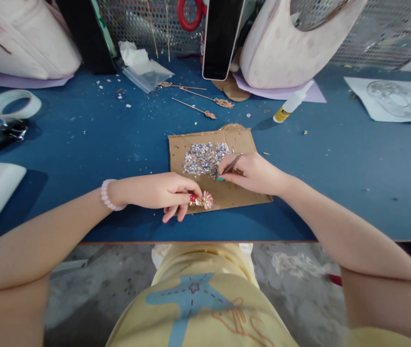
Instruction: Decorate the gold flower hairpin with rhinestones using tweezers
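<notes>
My left hand (160, 190) is closed on a gold ornament with a pink flower (207, 199), pinched between thumb and fingers above the near part of a cardboard sheet (239, 190). My right hand (254, 172) grips slim dark tweezers (232, 164), with their tip hidden by the fingers at the edge of a pile of small rhinestones (202, 158). The rhinestones, blue, white and silvery, lie spread on the cardboard. Whether the tweezers hold a stone is too small to tell.
Behind the cardboard lie several gold hairpins (195, 108) and a plastic bag (147, 77). A glue bottle (292, 103) stands at right; a printed paper (396, 100) lies beyond. A phone (223, 38) leans between two white bags (295, 53). A tape roll (13, 104) sits left.
</notes>
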Tool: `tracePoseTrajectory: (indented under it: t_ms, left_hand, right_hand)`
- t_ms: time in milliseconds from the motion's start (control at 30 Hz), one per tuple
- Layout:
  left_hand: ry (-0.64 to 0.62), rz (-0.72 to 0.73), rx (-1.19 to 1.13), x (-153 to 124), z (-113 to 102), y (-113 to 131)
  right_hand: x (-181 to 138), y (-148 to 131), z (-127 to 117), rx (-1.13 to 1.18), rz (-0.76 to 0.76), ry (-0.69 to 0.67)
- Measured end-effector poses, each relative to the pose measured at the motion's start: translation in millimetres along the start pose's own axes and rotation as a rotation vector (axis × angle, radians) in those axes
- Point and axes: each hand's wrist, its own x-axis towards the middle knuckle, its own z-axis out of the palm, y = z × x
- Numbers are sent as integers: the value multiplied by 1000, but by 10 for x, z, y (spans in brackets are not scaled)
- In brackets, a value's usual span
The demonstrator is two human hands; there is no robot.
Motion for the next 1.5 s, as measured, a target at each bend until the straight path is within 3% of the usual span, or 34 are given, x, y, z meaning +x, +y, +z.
tracePoseTrajectory:
  t_ms: [333, 567, 1000, 1500]
  left_hand:
    - [6, -5, 12, 7, 7, 18]
    - [9, -8, 26, 7, 2, 29]
    - [-8, 28, -5, 15, -11, -54]
    - [10, 11, 30, -5, -1, -5]
  right_hand:
    - [-11, 14, 37, -5, -14, 45]
    - [-32, 8, 73, -111, -138, 51]
    - [-57, -41, 13, -129, -48, 36]
    - [-63, -10, -32, -225, -67, 5]
